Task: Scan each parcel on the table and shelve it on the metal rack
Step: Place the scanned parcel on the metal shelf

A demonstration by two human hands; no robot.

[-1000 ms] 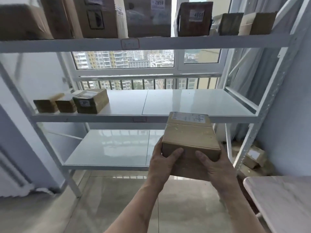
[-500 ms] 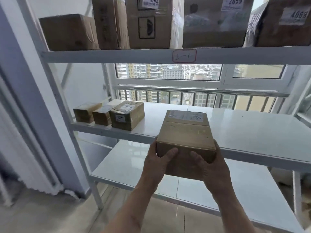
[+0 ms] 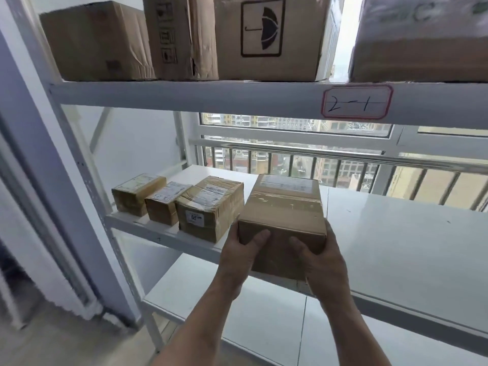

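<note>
Two hands carry one brown cardboard parcel (image 3: pixel 284 215) at the front edge of the middle shelf (image 3: pixel 396 233) of the white metal rack (image 3: pixel 79 165). Our left hand (image 3: pixel 241 256) grips the parcel's near left corner, thumb curled onto its front face and fingers wrapped out of sight behind its side; our right hand (image 3: pixel 320 262) mirrors that hold at the near right corner, its thumb pressing the front face. We hold the parcel tilted, its far end over the shelf and its near end past the shelf's front rail, and we cannot tell whether its underside touches the shelf. A pale shipping label (image 3: pixel 286 184) runs across the far end of its top, with clear tape over the seam.

Just to the parcel's left on the same shelf, three smaller taped boxes sit in a row, sides touching or nearly so: the nearest box (image 3: pixel 210 207) bears a small white sticker on its front face, the middle box (image 3: pixel 165 202) and the far-left box (image 3: pixel 137 192) each carry a label on top. On the shelf above, larger cartons stand side by side, one printed with a black umbrella symbol (image 3: pixel 262 27). A red-bordered tag reading "2-1" (image 3: pixel 356 103) is stuck on that upper shelf's front rail. Behind the rack, a window with railing (image 3: pixel 343 159) looks out over apartment blocks
</note>
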